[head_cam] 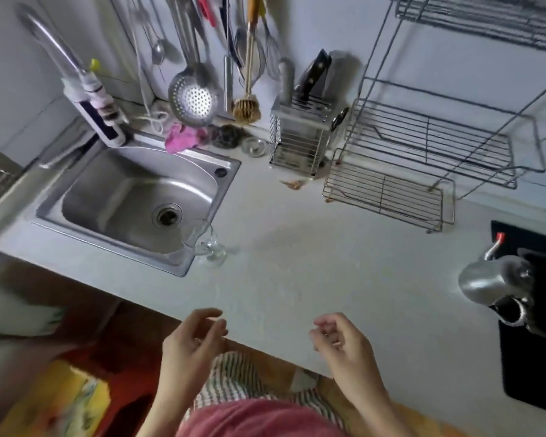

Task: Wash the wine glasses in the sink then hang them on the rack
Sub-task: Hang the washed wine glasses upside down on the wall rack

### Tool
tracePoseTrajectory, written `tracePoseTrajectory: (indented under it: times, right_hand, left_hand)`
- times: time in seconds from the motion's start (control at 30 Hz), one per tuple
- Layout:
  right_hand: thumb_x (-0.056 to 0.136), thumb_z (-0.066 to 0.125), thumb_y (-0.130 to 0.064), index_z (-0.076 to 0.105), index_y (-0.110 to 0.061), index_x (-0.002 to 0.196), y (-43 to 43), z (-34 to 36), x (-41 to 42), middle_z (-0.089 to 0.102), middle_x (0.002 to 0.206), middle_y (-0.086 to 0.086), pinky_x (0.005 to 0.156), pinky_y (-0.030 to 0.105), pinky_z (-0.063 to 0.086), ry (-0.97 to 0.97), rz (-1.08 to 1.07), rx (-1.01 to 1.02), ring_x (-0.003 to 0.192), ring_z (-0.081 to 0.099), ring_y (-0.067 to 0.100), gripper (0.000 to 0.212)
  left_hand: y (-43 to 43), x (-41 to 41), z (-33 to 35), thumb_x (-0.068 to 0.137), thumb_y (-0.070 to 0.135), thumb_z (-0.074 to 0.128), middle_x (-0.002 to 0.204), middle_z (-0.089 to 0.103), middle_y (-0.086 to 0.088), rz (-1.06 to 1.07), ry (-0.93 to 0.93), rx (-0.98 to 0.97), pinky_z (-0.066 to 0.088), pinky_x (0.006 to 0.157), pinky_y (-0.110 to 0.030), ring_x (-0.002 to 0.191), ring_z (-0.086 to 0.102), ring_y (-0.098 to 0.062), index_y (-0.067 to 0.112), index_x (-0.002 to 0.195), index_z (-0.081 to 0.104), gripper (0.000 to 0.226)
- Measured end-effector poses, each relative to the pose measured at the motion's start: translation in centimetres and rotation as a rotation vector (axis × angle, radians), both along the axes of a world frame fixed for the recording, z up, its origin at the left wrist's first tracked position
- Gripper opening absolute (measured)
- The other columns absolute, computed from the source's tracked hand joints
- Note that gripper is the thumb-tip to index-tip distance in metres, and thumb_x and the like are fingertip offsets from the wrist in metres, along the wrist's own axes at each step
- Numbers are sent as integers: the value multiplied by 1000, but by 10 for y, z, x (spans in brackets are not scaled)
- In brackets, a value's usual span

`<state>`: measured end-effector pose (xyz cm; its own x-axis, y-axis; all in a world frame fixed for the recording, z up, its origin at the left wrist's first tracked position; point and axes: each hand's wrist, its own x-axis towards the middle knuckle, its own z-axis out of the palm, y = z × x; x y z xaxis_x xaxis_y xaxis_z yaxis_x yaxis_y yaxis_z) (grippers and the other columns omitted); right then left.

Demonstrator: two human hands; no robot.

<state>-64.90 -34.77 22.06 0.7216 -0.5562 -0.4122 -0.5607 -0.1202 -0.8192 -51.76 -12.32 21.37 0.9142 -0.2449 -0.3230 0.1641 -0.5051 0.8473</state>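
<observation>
Motion blur and clear glass leave the wine glass (204, 241) faint, so upright or tilted cannot be told. It sits at the sink's (108, 197) near right corner, foot on the tabletop (297, 263), bowl pointing far-left over the basin. The left hand (191, 342) and right hand (344, 345) hover over the tabletop's near edge, fingers loosely curled, holding nothing.

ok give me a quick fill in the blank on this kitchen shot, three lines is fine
1. The wine glass stands on the ____ at the near right corner of the sink.
2. The cloth lying on the sink's back rim is ____.
3. The left hand and the right hand, fingers loosely curled, each hold ____.

Missing words: counter; pink; nothing.
</observation>
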Motion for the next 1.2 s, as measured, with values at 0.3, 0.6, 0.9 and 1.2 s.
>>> tracePoseTrajectory:
  times: [0.3,0.6,0.9,1.2]
  right_hand:
    - [86,74,-23,65,-32,90,90,-8,118,68,83,-16,65,13,48,-72,-154,-111,76,65,2,13]
    - [75,83,-35,47,-28,128,139,-17,218,47,118,-10,78,21,45,-87,-100,-321,102,52,8,65]
    - [65,85,-46,37,-29,140,130,-40,281,42,132,-3,82,31,45,91,79,-477,121,45,21,90]
    - [65,88,-38,54,-23,120,126,-33,260,54,115,-5,75,14,42,-71,-73,-569,100,55,13,67]
  left_hand:
    - [72,137,6,94,25,71,79,76,14,-183,-46,-19,58,68,-29,73,73,-6,34,97,69,10]
    - [105,213,3,95,24,70,78,76,10,-286,-93,-53,59,69,-35,72,73,-8,32,97,69,9]
    - [85,216,-12,95,20,69,77,76,11,-331,6,-33,53,62,-15,67,72,-7,24,93,70,5]
    - [52,213,-17,102,44,54,83,79,-1,-330,395,-48,58,71,-37,78,77,-19,9,101,72,39]
